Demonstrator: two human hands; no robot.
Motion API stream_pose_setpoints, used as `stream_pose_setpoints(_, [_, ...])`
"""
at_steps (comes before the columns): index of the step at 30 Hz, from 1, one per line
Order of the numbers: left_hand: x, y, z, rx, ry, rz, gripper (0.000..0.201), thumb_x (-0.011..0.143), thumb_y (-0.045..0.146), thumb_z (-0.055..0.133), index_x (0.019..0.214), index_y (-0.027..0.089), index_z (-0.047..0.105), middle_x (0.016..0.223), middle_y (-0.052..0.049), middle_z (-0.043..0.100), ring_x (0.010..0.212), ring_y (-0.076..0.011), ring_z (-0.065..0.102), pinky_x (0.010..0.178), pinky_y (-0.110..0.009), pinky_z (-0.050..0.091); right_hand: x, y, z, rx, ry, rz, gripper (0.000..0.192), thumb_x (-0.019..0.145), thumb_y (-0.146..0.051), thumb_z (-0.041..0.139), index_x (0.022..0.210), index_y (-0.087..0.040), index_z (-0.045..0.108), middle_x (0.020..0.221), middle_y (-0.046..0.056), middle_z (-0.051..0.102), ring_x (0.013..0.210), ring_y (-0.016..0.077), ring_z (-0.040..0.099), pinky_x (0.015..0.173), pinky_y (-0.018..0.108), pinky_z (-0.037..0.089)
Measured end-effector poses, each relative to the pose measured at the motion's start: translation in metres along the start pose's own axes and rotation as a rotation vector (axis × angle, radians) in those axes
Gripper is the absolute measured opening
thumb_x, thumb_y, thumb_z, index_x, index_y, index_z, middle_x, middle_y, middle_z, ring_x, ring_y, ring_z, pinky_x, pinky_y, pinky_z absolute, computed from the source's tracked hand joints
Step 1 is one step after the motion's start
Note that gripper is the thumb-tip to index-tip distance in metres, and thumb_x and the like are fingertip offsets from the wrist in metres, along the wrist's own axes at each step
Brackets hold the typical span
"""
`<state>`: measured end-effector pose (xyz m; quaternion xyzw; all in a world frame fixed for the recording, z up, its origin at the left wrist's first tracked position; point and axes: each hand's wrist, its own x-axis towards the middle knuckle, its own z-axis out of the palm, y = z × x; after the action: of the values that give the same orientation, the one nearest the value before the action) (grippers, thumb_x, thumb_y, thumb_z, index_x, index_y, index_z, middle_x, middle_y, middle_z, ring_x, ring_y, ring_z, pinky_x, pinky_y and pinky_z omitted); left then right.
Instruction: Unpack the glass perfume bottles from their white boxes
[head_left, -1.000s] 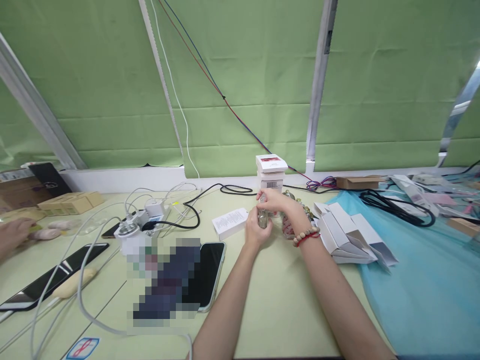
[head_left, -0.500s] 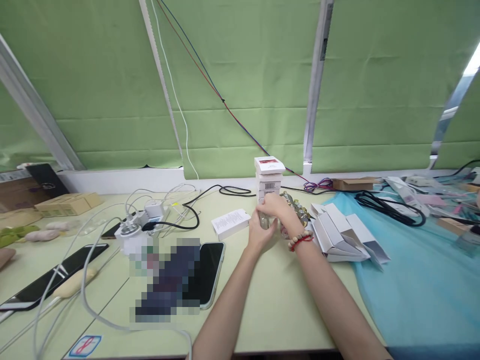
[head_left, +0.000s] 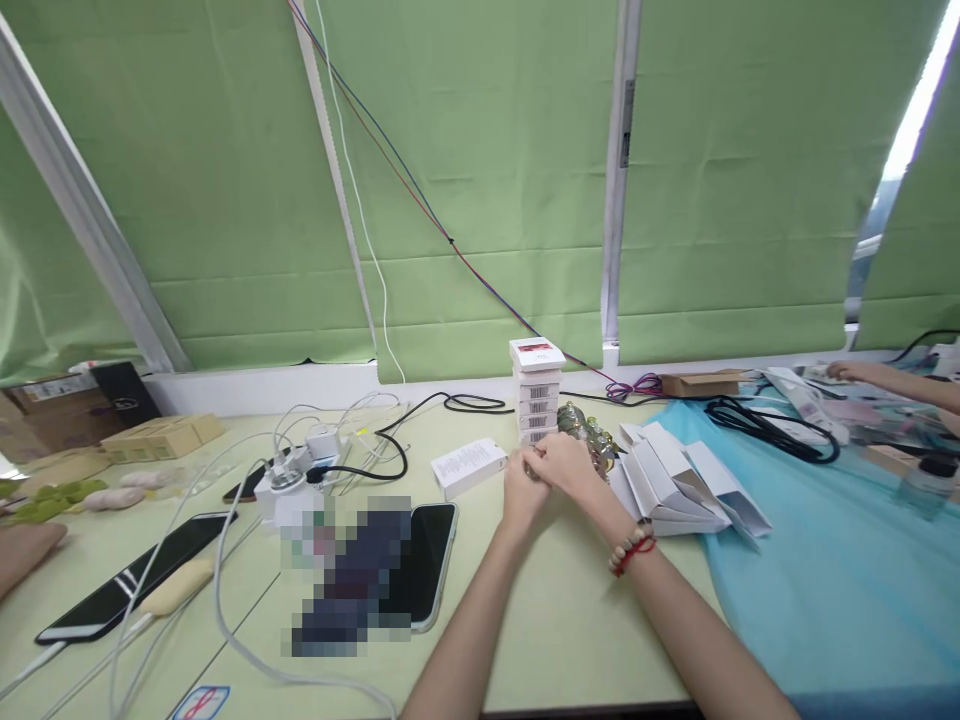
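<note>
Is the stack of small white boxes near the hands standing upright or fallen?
Upright: the stack of small white boxes stands straight on the table, barcoded sides facing the camera.

Looks like a small packing workshop, not a home. One long surface (head_left: 570, 620) runs under green blinds (head_left: 487, 180), covered with flat white cartons (head_left: 679, 480), a stack of barcoded boxes (head_left: 537, 392), charging phones (head_left: 120, 590), tangled cables (head_left: 360, 440), and another person's arm (head_left: 892, 378) further along.
</note>
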<state>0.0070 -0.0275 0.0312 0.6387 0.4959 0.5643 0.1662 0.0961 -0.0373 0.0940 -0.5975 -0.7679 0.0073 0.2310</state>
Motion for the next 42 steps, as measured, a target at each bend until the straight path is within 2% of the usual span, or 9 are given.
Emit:
stream_pose_setpoints(4, [0.004,0.008,-0.014,0.227,0.096,0.172,0.005,0.068,0.019,0.053,0.073,0.020,0.052,0.077,-0.005,0.057,0.078,-0.0204,0.055,0.072,-0.035,0.046,-0.006,-0.006,0.007,0.070,0.102,0.067,0.047,0.086,-0.044,0.036,0.064,-0.020,0.070,0.072,0.008,0.070,0.065,0.0173,0.061,0.053,0.024,0.032])
stream_pose_setpoints(8, [0.009,0.006,-0.021,0.183,0.041,0.298,0.008,0.075,0.021,0.046,0.077,0.020,0.053,0.081,-0.006,0.057,0.079,-0.0186,0.054,0.070,-0.032,0.046,-0.006,-0.009,0.015,0.067,0.189,0.006,0.042,0.087,-0.035,0.038,0.066,-0.019,0.070,0.071,0.008,0.070,0.066,0.0165,0.061,0.056,0.023,0.032])
stream_pose_setpoints(12, [0.009,-0.008,-0.022,0.057,-0.019,0.374,0.017,0.070,0.020,0.047,0.083,0.019,0.057,0.087,-0.006,0.061,0.086,-0.0193,0.056,0.078,-0.033,0.046,-0.008,-0.010,0.016,0.008,0.123,-0.098,0.036,0.085,-0.031,0.042,0.071,-0.016,0.071,0.079,0.011,0.071,0.070,0.0185,0.062,0.057,0.024,0.031])
stream_pose_setpoints(15, [0.008,-0.018,-0.022,-0.071,-0.066,0.267,0.017,0.066,0.021,0.049,0.079,0.018,0.059,0.083,-0.005,0.063,0.083,-0.0190,0.058,0.077,-0.032,0.047,-0.015,-0.014,0.006,0.018,0.096,-0.123,0.036,0.086,-0.030,0.041,0.070,-0.015,0.070,0.077,0.011,0.071,0.067,0.0172,0.060,0.057,0.023,0.032])
stream_pose_setpoints(21, [0.013,-0.027,-0.026,-0.168,0.045,0.058,0.014,0.065,0.023,0.051,0.074,0.016,0.060,0.076,-0.003,0.064,0.075,-0.0168,0.058,0.073,-0.029,0.047,-0.028,-0.018,-0.014,0.118,0.288,0.031,0.050,0.091,-0.026,0.025,0.061,-0.017,0.064,0.063,0.008,0.065,0.060,0.0150,0.056,0.060,0.023,0.034])
stream_pose_setpoints(29, [0.009,-0.020,-0.017,-0.161,0.037,0.019,0.013,0.064,0.026,0.051,0.070,0.017,0.059,0.072,-0.001,0.062,0.072,-0.0146,0.056,0.070,-0.026,0.045,-0.026,-0.009,0.007,0.325,0.269,0.070,0.050,0.093,-0.033,0.023,0.061,-0.019,0.058,0.061,0.003,0.062,0.056,0.0136,0.052,0.054,0.024,0.027])
stream_pose_setpoints(34, [0.009,-0.022,-0.019,-0.152,0.098,0.016,0.014,0.065,0.026,0.051,0.073,0.017,0.058,0.074,-0.002,0.062,0.074,-0.0152,0.056,0.074,-0.026,0.044,-0.027,-0.010,0.009,0.455,0.328,-0.012,0.043,0.090,-0.049,0.032,0.071,-0.020,0.057,0.063,-0.002,0.059,0.056,0.0113,0.051,0.054,0.021,0.028])
stream_pose_setpoints(38, [0.010,-0.023,-0.019,-0.133,0.108,-0.020,0.012,0.062,0.021,0.048,0.071,0.018,0.056,0.074,-0.001,0.060,0.073,-0.0150,0.056,0.073,-0.026,0.044,-0.013,0.013,-0.013,0.470,0.406,-0.011,0.041,0.089,-0.053,0.035,0.082,-0.021,0.060,0.076,-0.002,0.064,0.060,0.0102,0.054,0.058,0.021,0.032])
stream_pose_setpoints(42, [0.012,-0.022,-0.014,-0.078,0.059,-0.049,0.011,0.063,0.019,0.048,0.070,0.019,0.055,0.075,-0.001,0.061,0.074,-0.0158,0.057,0.074,-0.027,0.044,0.013,0.054,-0.054,0.217,0.370,-0.014,0.029,0.087,-0.046,0.048,0.090,-0.021,0.062,0.088,0.002,0.067,0.072,0.0137,0.058,0.061,0.023,0.034])
